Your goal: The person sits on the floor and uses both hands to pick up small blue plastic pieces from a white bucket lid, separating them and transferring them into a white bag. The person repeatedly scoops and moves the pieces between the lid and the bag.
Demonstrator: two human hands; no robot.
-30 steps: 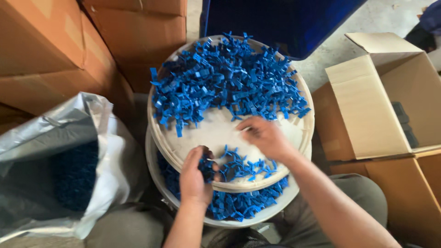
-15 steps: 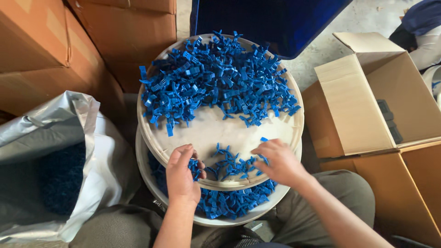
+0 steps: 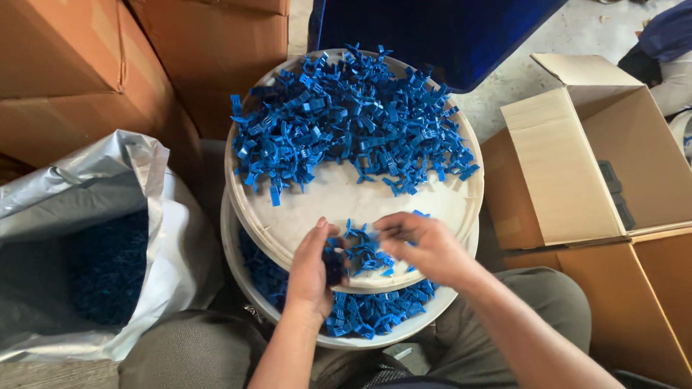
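Cardboard boxes of plain brown board stack along the far left, and an open brown cardboard box with raised flaps stands at the right on the grey concrete floor. Behind the work sits a dark blue plastic bin. At the left, a large silvery-white plastic sack gapes open, with dark blue pieces heaped inside it.

Between the person's knees stands a round white plastic bucket, partly filled with small blue plastic clips. A round white plastic lid rests on top of it, shifted toward the far side, so the bucket's near part shows. A big heap of small blue plastic clips covers the lid's far half; a smaller cluster of blue clips lies at its near edge.

Left hand is at the lid's near rim, fingers curled around dark blue pieces. Right hand is just beside it, fingertips pinched together on a clip over the small cluster, the two hands nearly touching.
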